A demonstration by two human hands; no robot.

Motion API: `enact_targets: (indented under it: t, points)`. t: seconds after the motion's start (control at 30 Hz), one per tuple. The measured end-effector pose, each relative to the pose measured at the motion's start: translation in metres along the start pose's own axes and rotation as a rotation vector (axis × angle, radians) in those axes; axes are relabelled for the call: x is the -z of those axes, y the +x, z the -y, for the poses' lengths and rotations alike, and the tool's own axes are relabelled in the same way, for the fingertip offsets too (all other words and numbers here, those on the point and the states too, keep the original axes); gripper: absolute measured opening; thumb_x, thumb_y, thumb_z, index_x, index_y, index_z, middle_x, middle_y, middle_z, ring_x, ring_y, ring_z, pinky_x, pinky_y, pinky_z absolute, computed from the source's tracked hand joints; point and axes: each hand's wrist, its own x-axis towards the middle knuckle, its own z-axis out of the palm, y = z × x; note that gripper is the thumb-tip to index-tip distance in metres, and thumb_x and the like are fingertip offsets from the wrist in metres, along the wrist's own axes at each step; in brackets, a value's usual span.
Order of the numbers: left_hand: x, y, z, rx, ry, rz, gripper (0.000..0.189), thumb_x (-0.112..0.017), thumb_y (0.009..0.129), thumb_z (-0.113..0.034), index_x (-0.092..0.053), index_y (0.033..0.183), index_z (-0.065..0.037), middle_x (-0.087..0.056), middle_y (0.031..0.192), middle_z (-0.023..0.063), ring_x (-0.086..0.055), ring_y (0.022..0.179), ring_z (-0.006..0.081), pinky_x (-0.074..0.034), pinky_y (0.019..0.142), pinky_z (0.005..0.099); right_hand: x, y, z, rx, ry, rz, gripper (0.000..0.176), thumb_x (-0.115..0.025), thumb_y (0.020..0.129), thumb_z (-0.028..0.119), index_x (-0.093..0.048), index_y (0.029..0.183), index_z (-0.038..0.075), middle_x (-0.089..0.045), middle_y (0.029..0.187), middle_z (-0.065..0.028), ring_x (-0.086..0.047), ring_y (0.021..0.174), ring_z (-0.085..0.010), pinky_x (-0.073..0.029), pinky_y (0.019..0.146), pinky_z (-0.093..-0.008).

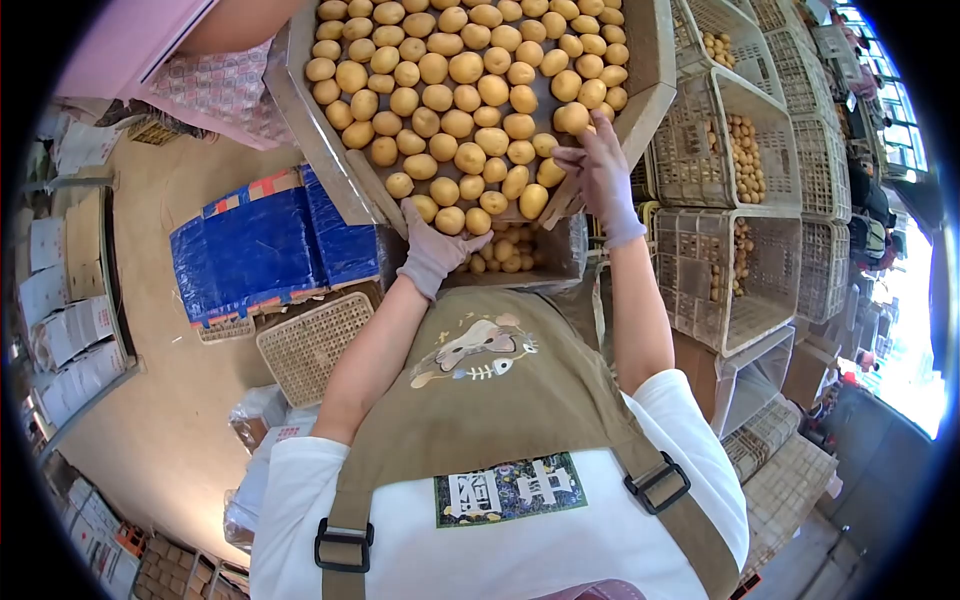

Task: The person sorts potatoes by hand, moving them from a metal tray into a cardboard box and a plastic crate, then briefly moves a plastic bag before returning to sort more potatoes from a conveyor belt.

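Small round yellow potatoes (pixel 465 100) lie in one layer across a sorting tray (pixel 655 110) with raised wooden sides. My left hand (pixel 438 255), in a thin pale glove, is at the tray's narrow front opening, fingers spread beside the nearest potatoes, nothing in its grip. At the right side of that opening, my right hand (pixel 603 180), gloved too, has its fingers stretched toward potatoes at the edge; whether the fingertips touch them is hard to tell. Below the opening, more potatoes (pixel 505 247) fill part of a lined box (pixel 570 250) close to my apron.
Stacked plastic crates (pixel 690 130), some holding potatoes, stand along the right. To the left are a blue-wrapped box (pixel 250 250) and an upturned-looking beige crate (pixel 315 345). Another person's pink garment (pixel 130 50) shows at upper left. Cartons (pixel 75 330) line the far left.
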Motion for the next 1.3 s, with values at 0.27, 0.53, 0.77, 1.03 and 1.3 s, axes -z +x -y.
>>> enact_targets:
  t: [0.27,0.53,0.77,1.03,1.3]
  points:
    - [-0.003,-0.004,-0.001,-0.002,0.001,0.006,0.090,-0.033,0.088,-0.081,-0.030,0.154,-0.019,-0.031,0.159,0.0084,-0.032,0.144,0.0404,-0.030,0.108,0.0725,-0.021,0.044,-0.029,0.080,-1.831,0.198,0.033,-0.054,0.092,0.016,-0.055,0.124,0.011,-0.063,0.118,-0.0208,-0.066,0.109,-0.0350,-0.052,0.089,-0.0462]
    - [0.000,-0.002,0.000,-0.017,0.000,0.022,0.090,-0.032,0.088,-0.081,-0.028,0.155,-0.021,-0.030,0.159,0.0088,-0.029,0.145,0.0424,-0.029,0.106,0.0742,-0.006,0.044,-0.016,0.087,-1.710,0.278,0.059,-0.067,0.082,0.032,-0.049,0.135,0.015,-0.061,0.124,-0.0192,-0.062,0.113,-0.0364,-0.051,0.092,-0.0465]
    - [0.002,0.000,0.001,-0.007,-0.005,0.025,0.097,-0.033,0.084,-0.087,-0.028,0.155,-0.020,-0.029,0.161,0.0064,-0.028,0.146,0.0404,-0.022,0.110,0.0726,-0.013,0.041,-0.015,0.090,-1.755,0.222,0.061,-0.070,0.080,0.036,-0.052,0.133,0.011,-0.061,0.124,-0.0201,-0.061,0.114,-0.0375,-0.050,0.095,-0.0458]
    - [0.006,0.003,0.000,-0.012,-0.012,0.027,0.093,-0.033,0.087,-0.083,-0.026,0.155,-0.021,-0.026,0.161,0.0090,-0.028,0.145,0.0425,-0.027,0.108,0.0738,0.013,-0.005,-0.001,-0.085,-0.474,0.238,0.058,-0.068,0.085,0.033,-0.048,0.132,0.004,-0.061,0.099,-0.0113,-0.063,0.085,-0.0211,-0.054,0.081,-0.0378]
    - [0.001,0.001,-0.002,0.041,-0.001,0.050,0.095,-0.033,0.085,-0.084,-0.026,0.156,-0.022,-0.028,0.161,0.0070,-0.027,0.146,0.0409,-0.025,0.109,0.0710,0.106,-0.081,-0.007,-0.077,0.197,0.295,0.062,-0.072,0.083,0.040,-0.052,0.126,0.001,-0.056,0.098,-0.0062,-0.056,0.076,-0.0153,-0.056,0.084,-0.0411]
